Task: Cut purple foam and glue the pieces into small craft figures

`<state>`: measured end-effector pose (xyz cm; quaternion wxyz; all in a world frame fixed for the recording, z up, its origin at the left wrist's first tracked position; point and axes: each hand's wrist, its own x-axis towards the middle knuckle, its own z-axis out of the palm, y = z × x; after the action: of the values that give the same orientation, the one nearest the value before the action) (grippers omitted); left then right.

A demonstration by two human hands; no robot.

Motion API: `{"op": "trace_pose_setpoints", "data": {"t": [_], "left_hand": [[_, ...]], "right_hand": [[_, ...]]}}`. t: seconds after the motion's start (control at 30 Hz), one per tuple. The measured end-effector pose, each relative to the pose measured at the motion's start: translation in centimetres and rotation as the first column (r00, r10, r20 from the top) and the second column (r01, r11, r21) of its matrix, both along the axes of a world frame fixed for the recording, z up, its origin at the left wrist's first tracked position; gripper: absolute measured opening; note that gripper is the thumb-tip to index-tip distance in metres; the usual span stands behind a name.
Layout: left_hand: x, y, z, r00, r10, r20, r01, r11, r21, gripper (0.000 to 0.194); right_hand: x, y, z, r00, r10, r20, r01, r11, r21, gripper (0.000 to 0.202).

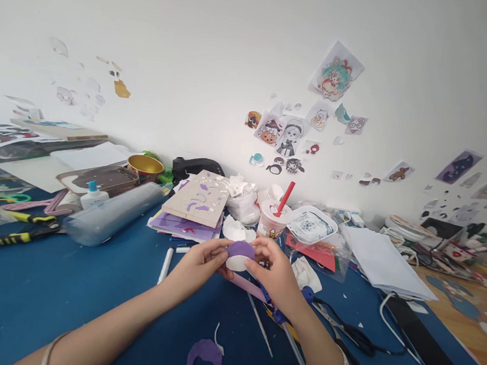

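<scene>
Both hands hold a small round purple-and-white piece (240,256), which looks like felt, above the middle of the table. My left hand (208,257) pinches its left edge, and my right hand (273,267) grips the right edge. Purple covers the upper part and white the lower. Below, on the blue table, lies a purple crescent cutout (206,358) with a thin white scrap (218,339) beside it. Under the right hand are a blue glue gun (277,313), partly hidden, and a pink strip (249,287). A thin white stick (260,326) lies between the forearms.
Black-handled scissors (358,335) lie right of my right forearm. A cup (272,222) with a red straw stands behind the hands, near a plastic tub (313,225). White markers (166,265), a cardboard piece (197,198), a plastic roll (113,213) and pliers (12,239) are leftward.
</scene>
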<state>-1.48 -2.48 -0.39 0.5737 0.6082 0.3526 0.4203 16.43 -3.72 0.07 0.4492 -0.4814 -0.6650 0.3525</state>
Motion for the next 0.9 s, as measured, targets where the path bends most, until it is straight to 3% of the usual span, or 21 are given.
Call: {"op": "trace_pose_setpoints", "data": {"t": [0.13, 0.23, 0.47, 0.67, 0.77, 0.9], "left_hand": [[0.0, -0.1, 0.4, 0.996, -0.046, 0.072, 0.052, 0.995, -0.082, 0.046], [0.3, -0.3, 0.7, 0.998, -0.049, 0.042, 0.052, 0.994, -0.094, 0.048], [0.7, -0.4, -0.1, 0.996, 0.008, -0.089, -0.012, 0.999, -0.047, 0.031], [0.6, -0.6, -0.3, 0.993, 0.024, -0.117, -0.025, 1.0, -0.008, 0.031], [0.7, -0.3, -0.3, 0.995, -0.034, -0.096, 0.032, 0.999, -0.023, 0.035], [0.7, 0.0, -0.6, 0.988, -0.124, -0.089, 0.123, 0.992, -0.018, 0.046]], "right_hand": [[-0.3, 0.0, -0.1, 1.0, -0.019, -0.005, 0.019, 1.0, 0.008, 0.025], [-0.5, 0.0, -0.2, 0.999, -0.023, -0.048, 0.024, 1.0, 0.006, 0.024], [-0.9, -0.2, -0.7, 0.999, 0.035, -0.015, -0.035, 0.999, 0.021, 0.023], [-0.9, 0.0, -0.9, 0.983, -0.017, 0.182, -0.005, 0.993, 0.117, 0.01], [-0.9, 0.0, -0.8, 0.973, -0.034, 0.228, 0.0, 0.989, 0.145, 0.01], [-0.8, -0.1, -0.8, 0.991, 0.043, 0.129, -0.051, 0.997, 0.063, 0.015]]}}
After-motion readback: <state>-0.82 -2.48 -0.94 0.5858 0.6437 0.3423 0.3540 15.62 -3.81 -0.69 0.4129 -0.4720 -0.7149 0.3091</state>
